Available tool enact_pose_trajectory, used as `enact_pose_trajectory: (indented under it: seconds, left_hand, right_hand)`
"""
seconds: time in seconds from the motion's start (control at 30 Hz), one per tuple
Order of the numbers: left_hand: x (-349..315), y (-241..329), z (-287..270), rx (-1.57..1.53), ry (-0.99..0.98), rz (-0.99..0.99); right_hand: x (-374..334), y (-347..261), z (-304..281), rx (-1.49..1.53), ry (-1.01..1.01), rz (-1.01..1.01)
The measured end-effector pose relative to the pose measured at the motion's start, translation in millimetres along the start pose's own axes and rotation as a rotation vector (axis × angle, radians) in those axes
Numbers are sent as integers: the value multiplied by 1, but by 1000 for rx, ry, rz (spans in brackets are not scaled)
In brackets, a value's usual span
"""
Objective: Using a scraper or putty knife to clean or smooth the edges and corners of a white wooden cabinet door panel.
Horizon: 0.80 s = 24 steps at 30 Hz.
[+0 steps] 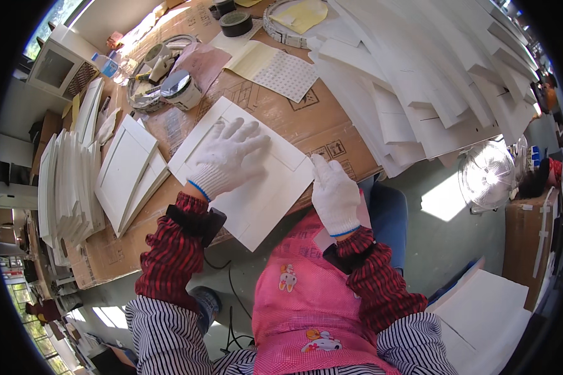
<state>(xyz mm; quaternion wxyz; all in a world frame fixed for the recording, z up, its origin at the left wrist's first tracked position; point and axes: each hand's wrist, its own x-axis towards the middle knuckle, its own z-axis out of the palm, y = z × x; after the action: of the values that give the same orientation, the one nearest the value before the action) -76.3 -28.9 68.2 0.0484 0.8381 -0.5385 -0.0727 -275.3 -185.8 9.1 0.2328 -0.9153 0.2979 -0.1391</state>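
A flat white panel point(266, 187) with a recessed frame line lies at an angle across the near edge of the cardboard-covered table, its lower corner hanging over the edge. My left hand point(228, 155), in a white knitted glove, rests open on top of it with the fingers spread. At the panel's right corner is my right hand point(335, 195), also gloved, its fingers close together and closed on the edge. The undersides of those fingers are hidden. Left of the panel, two more white panels point(128, 165) lean over one another on the table.
Upright white panels point(72, 181) stand packed at the table's left. A tall pile of white panels point(413, 81) fills the right. Behind are a tub point(181, 89), black tape point(236, 24) and a perforated sheet point(275, 70). A fan point(486, 175) stands on the floor at right.
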Motion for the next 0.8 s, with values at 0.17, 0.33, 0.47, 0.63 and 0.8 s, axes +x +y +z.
enact_pose_trajectory:
  seconds: [0.17, 0.33, 0.47, 0.63, 0.8]
  left_hand:
    - [36, -3, 25, -125, -9, 18]
    - [42, 1, 35, -218, 143, 81]
    - [42, -2, 33, -320, 226, 98]
    - [45, -4, 33, -352, 236, 104]
    - [42, -6, 34, -337, 258, 119]
  right_hand:
    - [9, 8, 3, 136, 70, -155]
    - [13, 16, 3, 158, 81, -137]
    - [12, 2, -5, 91, 8, -99]
    - [14, -3, -7, 52, 37, -112]
    - [14, 2, -1, -10, 49, -184]
